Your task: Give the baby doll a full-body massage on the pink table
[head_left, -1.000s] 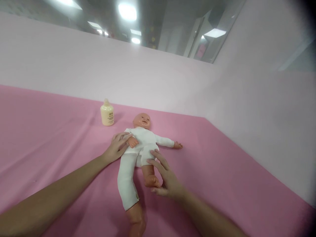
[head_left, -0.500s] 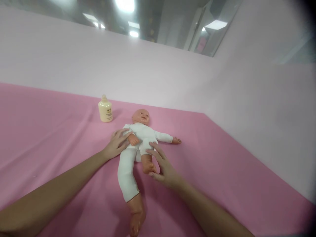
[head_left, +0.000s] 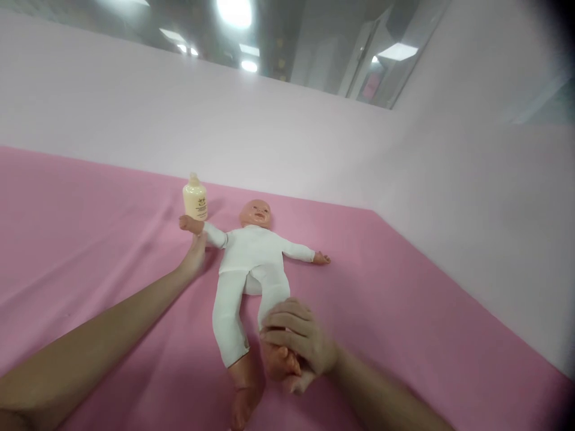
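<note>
A baby doll (head_left: 251,251) with a white cloth body lies on its back, head away from me. My left hand (head_left: 197,251) is at the doll's arm on the left side, stretched out to the left; the arm hides most of my fingers. Around the lower leg and foot on the right side wraps my right hand (head_left: 300,338), the fingers across the ankle and the doll's toes showing by my thumb. The doll's other leg lies straight towards me, and its other arm points out to the right.
A cream-coloured bottle (head_left: 195,200) stands upright just behind the doll's left-side hand. Pink sheeting (head_left: 381,311) covers the surface, with creases on the left. A pale wall (head_left: 287,143) with a glass panel (head_left: 314,48) above borders it at the back and right.
The doll's left-side arm has gone from across its belly out to the left with my left hand. Its bent leg has straightened towards me, and my right hand has closed around it.
</note>
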Demonstrator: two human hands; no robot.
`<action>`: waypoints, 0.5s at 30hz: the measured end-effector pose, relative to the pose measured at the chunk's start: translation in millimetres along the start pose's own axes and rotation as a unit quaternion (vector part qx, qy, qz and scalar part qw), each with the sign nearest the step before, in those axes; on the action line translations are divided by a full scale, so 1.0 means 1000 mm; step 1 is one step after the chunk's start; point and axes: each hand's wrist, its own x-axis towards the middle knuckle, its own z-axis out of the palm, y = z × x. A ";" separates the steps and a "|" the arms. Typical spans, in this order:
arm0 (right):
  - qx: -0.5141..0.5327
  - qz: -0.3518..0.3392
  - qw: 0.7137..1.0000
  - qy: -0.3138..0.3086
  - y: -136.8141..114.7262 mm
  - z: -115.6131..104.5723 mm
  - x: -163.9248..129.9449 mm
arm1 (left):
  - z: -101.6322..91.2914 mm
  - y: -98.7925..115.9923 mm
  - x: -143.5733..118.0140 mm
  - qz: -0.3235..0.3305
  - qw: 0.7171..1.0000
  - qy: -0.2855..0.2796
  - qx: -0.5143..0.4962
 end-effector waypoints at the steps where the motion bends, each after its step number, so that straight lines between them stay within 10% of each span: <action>1: 0.005 -0.007 1.000 -0.012 -0.002 0.003 0.000 | -0.001 -0.001 0.002 -0.015 0.999 0.008 -0.027; 6: 0.006 -0.017 0.998 -0.064 -0.006 0.014 0.000 | -0.007 -0.001 0.006 -0.059 0.995 0.012 -0.081; 15: -0.009 0.014 0.999 0.030 -0.002 -0.003 0.004 | -0.007 -0.004 0.010 -0.045 0.996 0.032 -0.073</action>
